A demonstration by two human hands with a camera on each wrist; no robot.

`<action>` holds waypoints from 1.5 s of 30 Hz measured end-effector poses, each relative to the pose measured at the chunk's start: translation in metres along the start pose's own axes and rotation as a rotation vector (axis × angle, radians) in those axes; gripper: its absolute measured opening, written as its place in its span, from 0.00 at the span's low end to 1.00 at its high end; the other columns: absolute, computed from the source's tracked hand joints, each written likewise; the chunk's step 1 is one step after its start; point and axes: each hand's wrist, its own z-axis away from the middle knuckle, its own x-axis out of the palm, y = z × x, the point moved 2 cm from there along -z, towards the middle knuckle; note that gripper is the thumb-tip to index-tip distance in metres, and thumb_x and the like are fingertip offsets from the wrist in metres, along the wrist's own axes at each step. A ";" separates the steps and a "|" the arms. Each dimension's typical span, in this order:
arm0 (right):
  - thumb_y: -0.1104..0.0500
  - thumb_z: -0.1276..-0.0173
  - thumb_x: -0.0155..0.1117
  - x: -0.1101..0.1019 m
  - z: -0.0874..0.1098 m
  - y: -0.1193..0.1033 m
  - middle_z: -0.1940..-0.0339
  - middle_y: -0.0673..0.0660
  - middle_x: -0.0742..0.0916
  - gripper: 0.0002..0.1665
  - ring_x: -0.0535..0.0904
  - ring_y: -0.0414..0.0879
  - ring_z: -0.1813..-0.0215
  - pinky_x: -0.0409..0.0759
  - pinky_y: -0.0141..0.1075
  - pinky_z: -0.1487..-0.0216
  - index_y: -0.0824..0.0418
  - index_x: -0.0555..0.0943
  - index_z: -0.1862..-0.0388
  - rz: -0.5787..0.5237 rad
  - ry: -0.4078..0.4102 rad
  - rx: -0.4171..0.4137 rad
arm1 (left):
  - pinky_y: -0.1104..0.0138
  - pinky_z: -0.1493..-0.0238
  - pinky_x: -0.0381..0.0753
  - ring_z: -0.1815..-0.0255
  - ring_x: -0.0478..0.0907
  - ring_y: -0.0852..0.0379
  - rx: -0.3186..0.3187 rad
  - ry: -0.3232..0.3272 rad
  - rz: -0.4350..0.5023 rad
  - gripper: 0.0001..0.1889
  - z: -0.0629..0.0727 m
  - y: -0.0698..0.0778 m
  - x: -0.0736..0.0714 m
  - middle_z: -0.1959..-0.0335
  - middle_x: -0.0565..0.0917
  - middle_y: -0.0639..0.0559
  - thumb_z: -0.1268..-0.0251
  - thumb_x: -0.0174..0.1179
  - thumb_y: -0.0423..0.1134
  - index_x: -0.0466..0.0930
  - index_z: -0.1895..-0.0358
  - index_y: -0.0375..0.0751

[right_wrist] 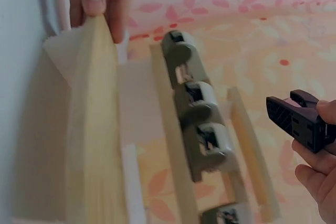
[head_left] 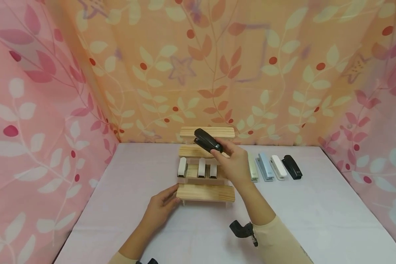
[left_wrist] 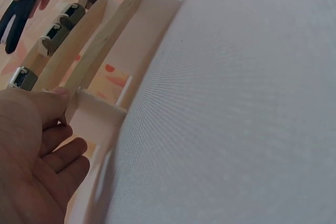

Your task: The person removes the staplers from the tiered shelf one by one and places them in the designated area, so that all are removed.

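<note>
Floral cloth (head_left: 198, 69) behind; right hand (head_left: 236, 161) grips black stapler (head_left: 207, 140); left hand (head_left: 160, 208) pinches rack (head_left: 205, 193); likely shelving, next needing level placement.

Head view faces forward, down; nearer wrist views, apparently sideways, share the rack (head_left: 204, 193).

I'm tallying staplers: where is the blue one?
In the head view, the blue stapler lies right of the wooden rack, between a pale green stapler and a white stapler.
</note>
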 end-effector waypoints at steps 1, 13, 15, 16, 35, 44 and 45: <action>0.56 0.35 0.77 -0.006 0.000 -0.002 0.41 0.56 0.88 0.26 0.84 0.46 0.38 0.87 0.31 0.46 0.57 0.85 0.38 0.005 0.007 -0.010 | 0.59 0.30 0.77 0.30 0.75 0.46 0.002 -0.001 0.005 0.27 0.000 0.000 0.000 0.31 0.78 0.53 0.32 0.69 0.45 0.78 0.31 0.50; 0.60 0.35 0.77 -0.076 0.009 -0.007 0.42 0.57 0.88 0.27 0.85 0.46 0.40 0.80 0.19 0.42 0.59 0.83 0.36 0.163 0.101 -0.092 | 0.57 0.29 0.75 0.29 0.75 0.47 0.004 0.000 0.016 0.28 0.001 0.001 0.000 0.31 0.78 0.53 0.33 0.69 0.46 0.78 0.31 0.48; 0.61 0.35 0.77 -0.088 0.011 -0.005 0.42 0.57 0.88 0.27 0.85 0.41 0.41 0.79 0.18 0.43 0.59 0.84 0.36 0.196 0.127 -0.104 | 0.57 0.29 0.75 0.29 0.75 0.47 0.004 -0.001 0.009 0.28 0.000 0.001 0.000 0.31 0.78 0.53 0.33 0.69 0.47 0.77 0.31 0.48; 0.62 0.36 0.77 -0.094 0.013 -0.003 0.42 0.57 0.88 0.28 0.85 0.38 0.41 0.79 0.18 0.42 0.58 0.84 0.36 0.204 0.136 -0.108 | 0.57 0.29 0.75 0.29 0.75 0.47 0.004 -0.002 0.004 0.28 0.001 0.002 0.000 0.31 0.78 0.53 0.33 0.69 0.47 0.77 0.31 0.47; 0.68 0.37 0.76 -0.172 0.024 0.034 0.40 0.62 0.87 0.30 0.83 0.27 0.45 0.80 0.20 0.44 0.57 0.83 0.35 0.256 0.276 -0.026 | 0.59 0.28 0.75 0.29 0.75 0.49 -0.008 0.002 0.008 0.27 0.000 0.003 0.000 0.31 0.79 0.54 0.33 0.69 0.45 0.78 0.31 0.50; 0.66 0.35 0.74 -0.215 0.020 0.070 0.38 0.56 0.87 0.31 0.83 0.27 0.46 0.79 0.18 0.47 0.53 0.81 0.33 0.233 0.345 0.129 | 0.56 0.28 0.75 0.31 0.77 0.49 -0.002 0.010 -0.017 0.27 -0.001 0.000 0.001 0.32 0.79 0.56 0.34 0.70 0.48 0.79 0.32 0.52; 0.66 0.34 0.74 -0.220 0.020 0.074 0.37 0.56 0.86 0.31 0.84 0.27 0.46 0.79 0.18 0.47 0.53 0.81 0.33 0.225 0.354 0.141 | 0.56 0.28 0.75 0.31 0.77 0.49 -0.001 0.014 -0.021 0.27 -0.001 -0.001 0.000 0.32 0.79 0.56 0.34 0.70 0.48 0.79 0.32 0.52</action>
